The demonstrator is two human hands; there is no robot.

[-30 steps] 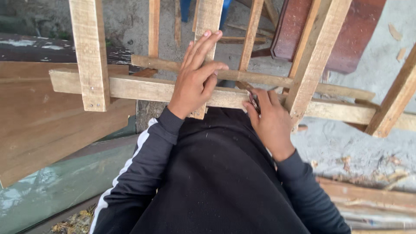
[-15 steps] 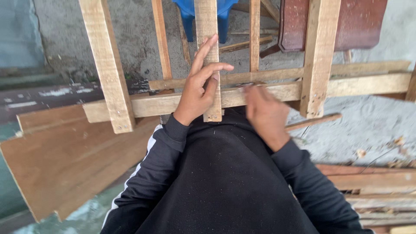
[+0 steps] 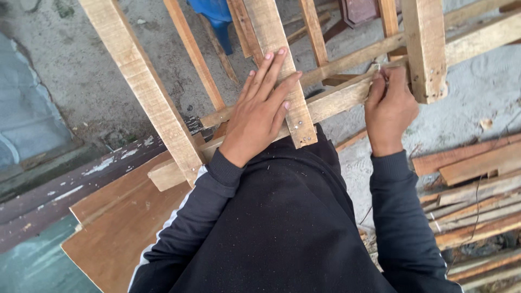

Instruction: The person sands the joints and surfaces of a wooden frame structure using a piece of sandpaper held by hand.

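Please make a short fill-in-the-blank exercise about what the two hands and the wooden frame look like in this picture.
1. The left hand lies flat, fingers spread, on an upright wooden ____.
2. The right hand pinches something small against the long ____ rail of the frame.
3. Both sleeves are ____ in colour.

Missing words: slat; horizontal; black

rough grey concrete floor (image 3: 92, 81), flat brown plywood sheet (image 3: 116, 222) lying at lower left, loose pile of wooden offcuts (image 3: 472, 206) at right, blue plastic object (image 3: 217, 16) near the top, soft even daylight
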